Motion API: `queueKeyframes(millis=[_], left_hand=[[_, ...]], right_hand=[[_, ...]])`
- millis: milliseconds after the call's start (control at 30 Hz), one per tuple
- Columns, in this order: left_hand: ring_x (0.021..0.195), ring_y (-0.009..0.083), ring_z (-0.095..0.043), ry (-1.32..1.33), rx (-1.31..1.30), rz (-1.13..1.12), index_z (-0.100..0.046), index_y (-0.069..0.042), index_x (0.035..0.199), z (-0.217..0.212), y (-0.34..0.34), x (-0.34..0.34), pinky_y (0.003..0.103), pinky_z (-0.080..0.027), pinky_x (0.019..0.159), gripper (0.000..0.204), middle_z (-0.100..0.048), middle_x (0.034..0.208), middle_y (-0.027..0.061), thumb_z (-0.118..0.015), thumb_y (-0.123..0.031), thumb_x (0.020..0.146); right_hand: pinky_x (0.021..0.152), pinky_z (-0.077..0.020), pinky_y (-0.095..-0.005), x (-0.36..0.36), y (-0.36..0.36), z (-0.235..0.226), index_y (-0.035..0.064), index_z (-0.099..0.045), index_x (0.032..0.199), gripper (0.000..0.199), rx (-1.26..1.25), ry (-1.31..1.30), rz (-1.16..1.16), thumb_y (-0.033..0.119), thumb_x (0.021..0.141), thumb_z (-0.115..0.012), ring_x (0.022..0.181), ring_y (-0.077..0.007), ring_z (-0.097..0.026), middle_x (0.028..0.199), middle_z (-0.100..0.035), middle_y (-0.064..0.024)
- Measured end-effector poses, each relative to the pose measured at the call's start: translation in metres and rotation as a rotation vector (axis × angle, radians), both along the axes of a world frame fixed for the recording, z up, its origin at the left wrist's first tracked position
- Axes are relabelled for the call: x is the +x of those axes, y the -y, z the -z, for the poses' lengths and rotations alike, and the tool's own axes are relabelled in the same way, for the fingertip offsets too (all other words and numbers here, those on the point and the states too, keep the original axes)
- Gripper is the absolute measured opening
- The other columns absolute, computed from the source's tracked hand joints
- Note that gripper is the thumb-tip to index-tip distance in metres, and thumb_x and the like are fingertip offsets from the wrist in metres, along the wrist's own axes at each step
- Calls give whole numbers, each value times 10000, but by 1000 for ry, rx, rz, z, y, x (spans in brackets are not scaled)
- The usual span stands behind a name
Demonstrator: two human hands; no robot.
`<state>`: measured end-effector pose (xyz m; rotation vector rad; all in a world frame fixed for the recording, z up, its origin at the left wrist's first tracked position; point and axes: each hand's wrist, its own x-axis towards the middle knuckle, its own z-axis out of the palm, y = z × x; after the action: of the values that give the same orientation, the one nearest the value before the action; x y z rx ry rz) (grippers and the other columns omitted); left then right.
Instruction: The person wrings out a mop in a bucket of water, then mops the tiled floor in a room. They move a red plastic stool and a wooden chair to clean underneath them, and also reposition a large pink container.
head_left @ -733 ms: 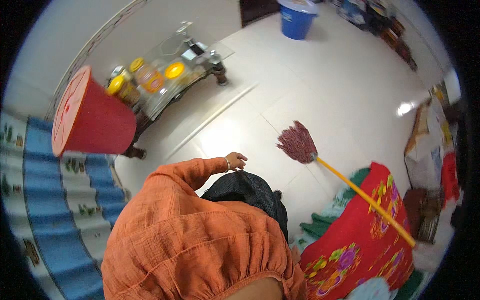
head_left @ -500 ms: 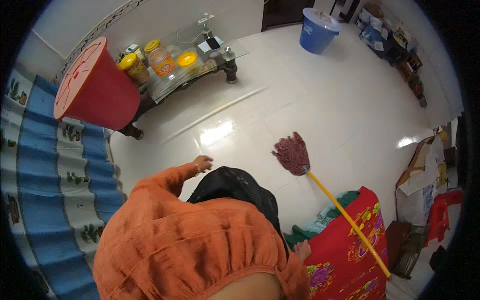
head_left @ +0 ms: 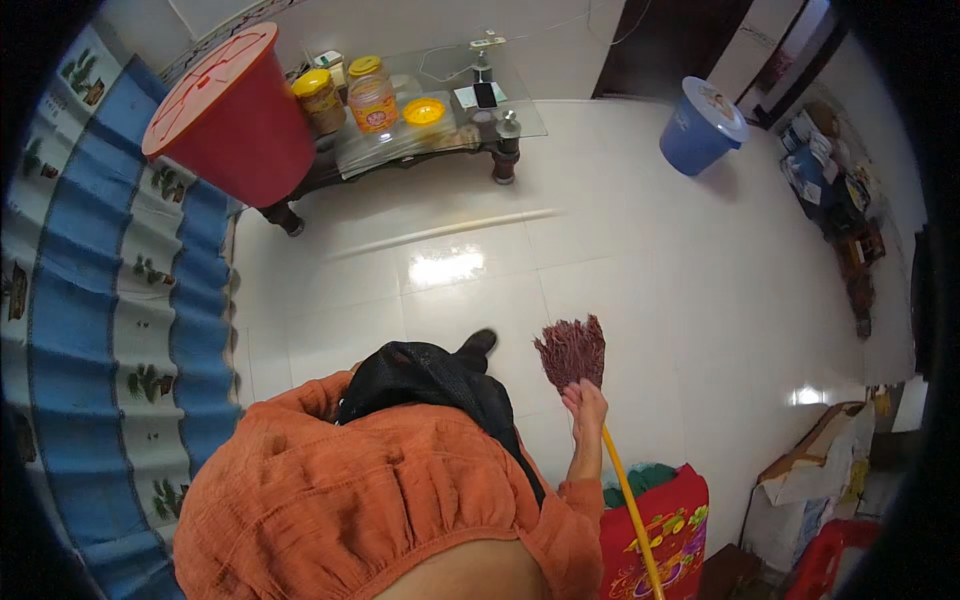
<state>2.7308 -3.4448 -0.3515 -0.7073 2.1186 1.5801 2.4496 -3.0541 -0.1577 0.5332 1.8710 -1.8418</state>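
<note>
A mop stands out on the right, with a dark red string head [head_left: 571, 350] and a long yellow handle [head_left: 630, 510] running down to the lower edge. My right hand [head_left: 586, 402] lies over the neck where the head meets the handle, its fingers curled there. That hand hides the joint itself. My left hand is out of sight in front of my body; only the orange sleeve [head_left: 315, 393] shows. Black mesh cloth [head_left: 415, 375] hangs from my front, and a dark shoe [head_left: 477, 347] steps on the white tiles.
A glass table [head_left: 385, 150] with jars stands at the back left, beside a red lidded bin [head_left: 235, 120]. There is a blue bucket [head_left: 700, 130] at the back right. Red flowered fabric [head_left: 690, 520] and a cardboard box [head_left: 805, 465] are near right; a striped curtain [head_left: 115, 300] hangs left.
My right hand has moved from the red fabric up to the mop's neck. My left hand has drawn back out of sight. The whole view has turned.
</note>
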Motion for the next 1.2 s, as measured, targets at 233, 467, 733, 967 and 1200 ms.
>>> queueKeyframes(millis=[233, 467, 733, 967, 1200], left_hand=[[752, 189, -598, 35, 87, -103, -553, 14, 1059, -3, 11, -41, 275, -477, 689, 398, -626, 861, 136, -627, -157, 708], [753, 186, -596, 18, 92, -145, -550, 16, 1064, -37, 69, -164, 273, -476, 691, 395, -625, 861, 135, -619, -145, 709], [745, 179, -593, 32, 92, -258, -529, 18, 1092, -45, 114, -323, 275, -479, 685, 402, -625, 854, 125, -574, -88, 706], [844, 209, -589, -28, 276, -184, -517, -6, 1114, 11, 107, -406, 300, -467, 748, 388, -614, 915, 136, -624, -127, 761], [841, 211, -591, -58, 194, -140, -511, -8, 1120, -17, 91, -443, 301, -469, 740, 383, -612, 922, 135, -612, -117, 767]], right_hand=[[610, -517, -270, -77, 56, 6, -11, -504, 1036, 277, 14, 59, -154, 173, 830, -536, 741, -181, -590, 901, -584, -130], [651, -503, -310, -146, 43, 22, -31, -494, 989, 262, 24, 230, 10, 158, 815, -542, 740, -220, -582, 867, -575, -128], [520, -490, -314, -152, 4, 67, -6, -548, 756, 93, 62, 361, 353, 82, 755, -579, 575, -219, -542, 690, -548, -92], [456, -414, -315, -239, -22, 89, -37, -515, 672, 109, 330, 163, -31, 26, 756, -543, 541, -193, -476, 638, -494, -68], [553, -475, -347, -405, -3, 50, 18, -484, 677, 140, 113, 331, 256, 93, 778, -544, 574, -211, -492, 621, -471, -77]])
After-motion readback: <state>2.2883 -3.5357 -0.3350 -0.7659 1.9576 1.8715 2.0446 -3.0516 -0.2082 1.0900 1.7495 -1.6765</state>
